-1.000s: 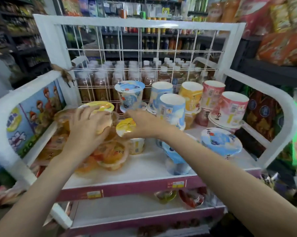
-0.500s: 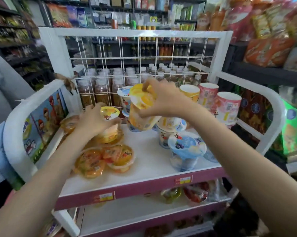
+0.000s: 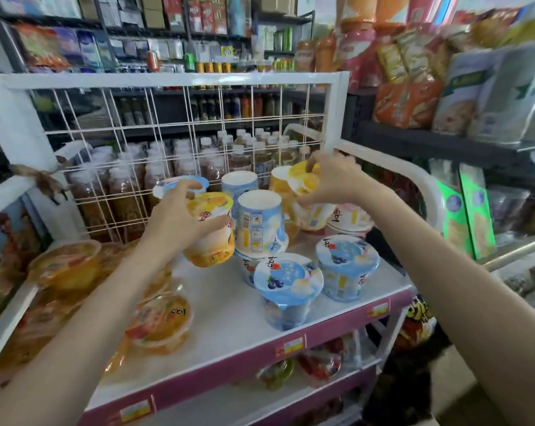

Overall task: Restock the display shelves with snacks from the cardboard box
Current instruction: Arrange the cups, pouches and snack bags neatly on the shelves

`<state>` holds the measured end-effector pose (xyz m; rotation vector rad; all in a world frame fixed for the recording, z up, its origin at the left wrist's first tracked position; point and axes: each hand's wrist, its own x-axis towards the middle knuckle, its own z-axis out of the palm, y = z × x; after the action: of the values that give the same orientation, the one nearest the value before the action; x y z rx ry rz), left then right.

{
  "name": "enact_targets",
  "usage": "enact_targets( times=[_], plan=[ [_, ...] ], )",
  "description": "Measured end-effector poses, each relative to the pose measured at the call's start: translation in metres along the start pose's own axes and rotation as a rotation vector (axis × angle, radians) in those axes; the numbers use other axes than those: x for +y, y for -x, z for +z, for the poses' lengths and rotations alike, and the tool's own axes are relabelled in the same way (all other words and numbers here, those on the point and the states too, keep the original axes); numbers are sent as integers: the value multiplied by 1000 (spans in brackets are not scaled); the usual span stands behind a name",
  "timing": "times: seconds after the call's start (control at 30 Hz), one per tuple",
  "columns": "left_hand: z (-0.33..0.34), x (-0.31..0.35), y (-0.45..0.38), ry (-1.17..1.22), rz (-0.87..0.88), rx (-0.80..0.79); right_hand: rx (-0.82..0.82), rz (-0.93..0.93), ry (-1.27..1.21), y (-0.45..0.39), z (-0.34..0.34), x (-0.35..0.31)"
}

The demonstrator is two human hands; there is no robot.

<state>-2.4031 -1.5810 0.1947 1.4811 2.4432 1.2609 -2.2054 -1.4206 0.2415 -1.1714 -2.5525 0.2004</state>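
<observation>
— What's behind the rack from where you sit?

— I see a dark metal shelving unit (image 3: pixel 173 35) across the upper left of the frame, packed with boxes and small cans. Through the white wire grid (image 3: pixel 180 155) in the middle I make out rows of capped bottles (image 3: pixel 180 167).

— And the right side?

— A black shelf (image 3: pixel 444 146) at upper right carries orange snack bags (image 3: pixel 407 103); green packets (image 3: pixel 463 210) stand below it. At lower right I see a strip of grey floor (image 3: pixel 463 379). Light is even and bright.
</observation>
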Motion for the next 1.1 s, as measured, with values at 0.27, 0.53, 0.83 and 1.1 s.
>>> enact_targets(
  times=[0.27,0.53,0.83,1.1],
  plan=[
    [8,-6,2,73,-12,50,-229,-34,44,-14,69,30],
    [-7,18,4,146,79,119,-300,-90,15,-13,67,35],
    [-31,87,1,130,293,96,-216,-227,-842,19,8,-2],
    [17,116,-10,422,181,-121,-278,-126,-1461,34,36,14]
  ],
)
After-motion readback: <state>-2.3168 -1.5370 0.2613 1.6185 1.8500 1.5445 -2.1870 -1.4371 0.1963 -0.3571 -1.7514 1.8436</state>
